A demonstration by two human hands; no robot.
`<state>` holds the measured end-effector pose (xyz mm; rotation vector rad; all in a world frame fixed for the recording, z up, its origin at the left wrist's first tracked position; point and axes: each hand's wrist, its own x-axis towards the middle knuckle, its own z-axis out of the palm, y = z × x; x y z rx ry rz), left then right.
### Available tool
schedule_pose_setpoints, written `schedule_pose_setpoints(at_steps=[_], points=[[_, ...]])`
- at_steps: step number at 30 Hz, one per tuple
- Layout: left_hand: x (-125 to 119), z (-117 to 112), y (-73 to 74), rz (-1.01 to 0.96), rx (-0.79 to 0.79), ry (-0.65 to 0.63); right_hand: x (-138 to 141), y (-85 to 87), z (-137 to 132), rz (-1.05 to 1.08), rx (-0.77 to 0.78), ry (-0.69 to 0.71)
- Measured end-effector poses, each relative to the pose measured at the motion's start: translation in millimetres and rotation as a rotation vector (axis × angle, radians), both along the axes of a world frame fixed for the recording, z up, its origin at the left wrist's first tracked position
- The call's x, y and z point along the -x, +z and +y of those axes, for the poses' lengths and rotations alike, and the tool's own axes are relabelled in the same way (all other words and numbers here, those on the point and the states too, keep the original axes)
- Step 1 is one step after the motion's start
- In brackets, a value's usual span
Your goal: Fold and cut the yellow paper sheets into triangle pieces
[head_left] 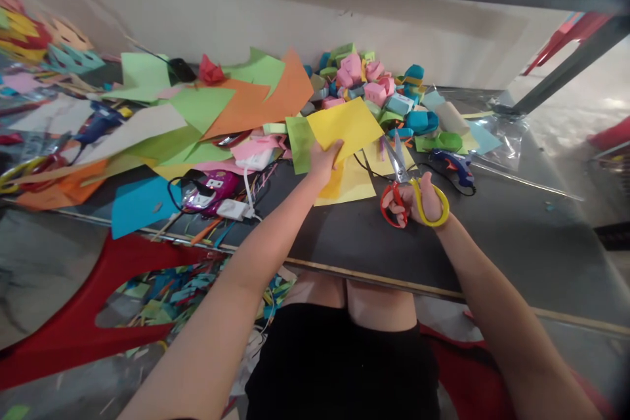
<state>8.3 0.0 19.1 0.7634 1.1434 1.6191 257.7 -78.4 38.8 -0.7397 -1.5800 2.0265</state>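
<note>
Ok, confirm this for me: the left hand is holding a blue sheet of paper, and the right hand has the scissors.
Wrong colour: the sheet of paper in the left hand is yellow, not blue, as the head view shows. The right hand does have the scissors.

Left hand (pixel 325 163) partly hidden — seemingly under yellow paper (pixel 347 125), red furniture (pixel 73 327) cut off
</note>
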Motion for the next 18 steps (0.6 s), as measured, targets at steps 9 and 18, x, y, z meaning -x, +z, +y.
schedule_pose_setpoints(at_steps=[9,18], points=[[1.4,8.3,-8.2,0.004,-0.026,-0.044,-3.6,-7.2,3.8,0.04,-0.001,-0.013],[0.7,7.3,-6.8,0.067,-0.002,-0.037,-4.3,-7.2,3.1,0.017,0.0,0.018]])
